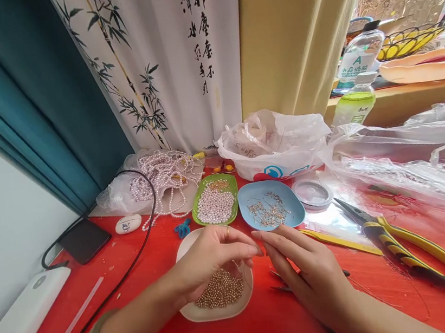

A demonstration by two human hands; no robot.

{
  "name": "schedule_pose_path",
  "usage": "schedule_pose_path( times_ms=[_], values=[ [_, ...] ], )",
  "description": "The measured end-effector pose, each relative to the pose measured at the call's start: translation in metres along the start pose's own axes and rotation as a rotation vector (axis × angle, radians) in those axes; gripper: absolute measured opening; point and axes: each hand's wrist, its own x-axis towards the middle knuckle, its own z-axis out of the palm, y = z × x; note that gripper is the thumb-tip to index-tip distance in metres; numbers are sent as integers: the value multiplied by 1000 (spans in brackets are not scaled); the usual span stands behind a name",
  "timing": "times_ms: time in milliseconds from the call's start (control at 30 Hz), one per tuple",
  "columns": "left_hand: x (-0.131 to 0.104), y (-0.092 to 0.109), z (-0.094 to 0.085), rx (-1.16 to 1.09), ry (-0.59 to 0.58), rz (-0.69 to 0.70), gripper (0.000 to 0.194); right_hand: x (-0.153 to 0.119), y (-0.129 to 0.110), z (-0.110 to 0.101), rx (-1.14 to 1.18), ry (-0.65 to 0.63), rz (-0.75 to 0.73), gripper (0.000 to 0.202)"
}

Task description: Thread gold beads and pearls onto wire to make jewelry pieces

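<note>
Over the white plate (219,314) of small gold beads (219,290), my left hand (213,252) is closed in a pinch, its fingertips pointing right. My right hand (310,269) also pinches, its fingertips almost meeting those of the left. What sits between the fingers is too small to make out. A faint thin line hangs below the left fingers over the plate's right side. Dark-tipped pliers or cutters (282,288) lie partly hidden under my right hand. Behind the hands are a green tray (216,203) of pearly beads and a blue plate (270,204) of small metal pins.
On the right lie large yellow-and-black pliers (396,242) and a yellow ruler (343,241). Pink bead strands (162,177) lie back left, near a black cable (155,197), a phone (84,240) and a white power strip (29,317). Plastic bags (272,143) line the back.
</note>
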Motion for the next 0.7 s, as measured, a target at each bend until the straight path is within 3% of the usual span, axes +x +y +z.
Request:
schedule_pose_path(
  times_ms=[300, 533, 700],
  values=[
    [1, 1, 0, -40, -24, -12, 12, -3, 6, -1, -225, -95, -161, 27],
    [0, 1, 1, 8, 11, -5, 9, -6, 8, 1, -175, -98, -94, 25],
    [1, -1, 2, 48, 46, 6, 13, -6, 8, 1, -193, -83, -133, 29]
  ],
)
